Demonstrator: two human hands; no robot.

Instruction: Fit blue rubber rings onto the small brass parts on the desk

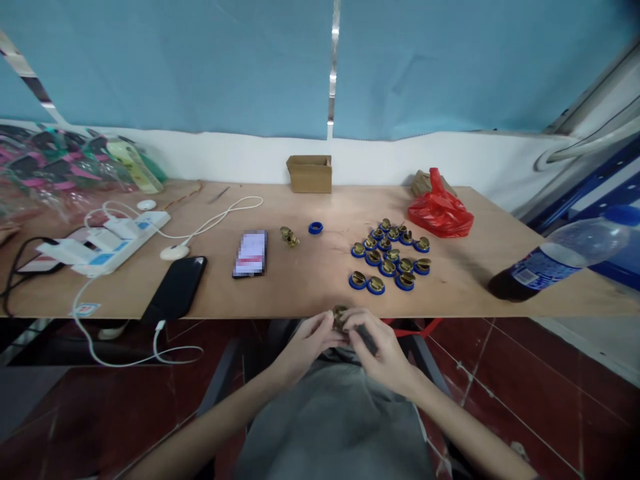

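Observation:
My left hand [311, 340] and my right hand [379, 343] meet over my lap, just off the table's front edge. Between their fingertips is a small brass-coloured metal part [340, 319], gripped from both sides; the fingers cover much of it. Ahead to the right stand several brass-coloured parts seated in blue rings [388, 268], loosely grouped. One bare blue ring [315, 228] lies apart near the table's middle. Left of that ring is a small pile of loose brass-coloured parts [289, 237].
A lit phone [251, 253], a dark phone [175, 288] and a white power strip [123, 243] with cables lie left. A cardboard box [310, 175] stands at the back. On the right are a red plastic bag [440, 212] and a tilted-looking cola bottle [545, 263].

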